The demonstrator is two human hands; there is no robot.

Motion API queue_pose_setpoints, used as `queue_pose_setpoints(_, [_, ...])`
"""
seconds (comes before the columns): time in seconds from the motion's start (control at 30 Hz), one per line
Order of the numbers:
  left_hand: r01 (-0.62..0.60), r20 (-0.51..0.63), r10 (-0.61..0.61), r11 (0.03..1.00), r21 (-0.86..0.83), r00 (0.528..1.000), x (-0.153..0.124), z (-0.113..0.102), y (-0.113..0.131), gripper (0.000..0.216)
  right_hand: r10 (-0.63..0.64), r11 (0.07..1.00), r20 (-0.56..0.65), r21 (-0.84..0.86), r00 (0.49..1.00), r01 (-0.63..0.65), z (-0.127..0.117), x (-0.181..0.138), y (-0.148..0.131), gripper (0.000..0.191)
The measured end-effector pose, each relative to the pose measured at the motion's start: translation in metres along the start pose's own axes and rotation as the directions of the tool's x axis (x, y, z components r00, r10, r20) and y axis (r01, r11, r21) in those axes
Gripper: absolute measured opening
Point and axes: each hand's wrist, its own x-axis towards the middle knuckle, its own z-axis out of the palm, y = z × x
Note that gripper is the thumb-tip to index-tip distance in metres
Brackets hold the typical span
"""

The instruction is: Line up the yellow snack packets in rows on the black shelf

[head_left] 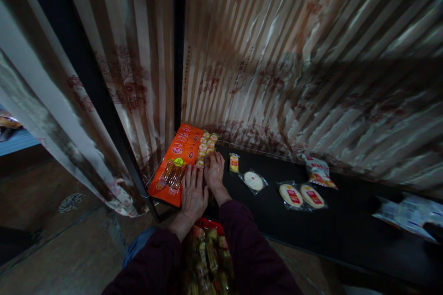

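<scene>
My left hand (pixel 193 192) lies flat with fingers stretched out on the black table (pixel 346 230), its fingertips against the edge of a stack of orange snack packs (pixel 177 161). My right hand (pixel 214 171) rests beside it, fingers spread over a row of small yellow wrapped snacks (pixel 206 146). Both arms wear dark maroon sleeves. A red container of yellow-green packets (pixel 207 258) sits below my arms, close to my body.
On the table to the right lie a small yellow packet (pixel 234 163), a round white cake in clear wrap (pixel 254 180), two round cakes with red labels (pixel 302 195) and a crumpled bag (pixel 318 171). Striped curtains (pixel 294 64) hang behind. More wrappers (pixel 404 214) lie far right.
</scene>
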Motion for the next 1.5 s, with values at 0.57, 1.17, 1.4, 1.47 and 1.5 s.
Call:
queue_pose_setpoints(0.57, [-0.067,0.007,0.067,0.997,0.031,0.998,0.001,0.006,0.0,0.062,0.143,0.977,-0.052,0.166,0.988,-0.133,-0.017,-0.019,0.006,0.052])
queue_pose_setpoints(1.17, [-0.038,-0.054,0.044,0.992,0.116,0.998,-0.001,0.013,-0.004,0.051,0.435,0.799,0.096,0.418,0.895,-0.433,-0.019,-0.066,-0.001,0.075])
queue_pose_setpoints(1.4, [-0.046,-0.05,0.054,0.99,0.136,0.997,-0.001,0.012,-0.003,0.049,0.422,0.794,0.148,0.415,0.894,-0.444,-0.016,-0.06,-0.001,0.074])
queue_pose_setpoints(1.47, [-0.055,-0.048,0.062,0.99,0.129,0.997,-0.001,0.011,-0.003,0.049,0.423,0.805,0.158,0.386,0.892,-0.45,-0.016,-0.059,-0.001,0.074])
queue_pose_setpoints(1.5, [-0.058,-0.048,0.065,0.99,0.125,0.997,-0.001,0.011,-0.003,0.05,0.418,0.812,0.166,0.372,0.893,-0.45,-0.016,-0.059,-0.002,0.075])
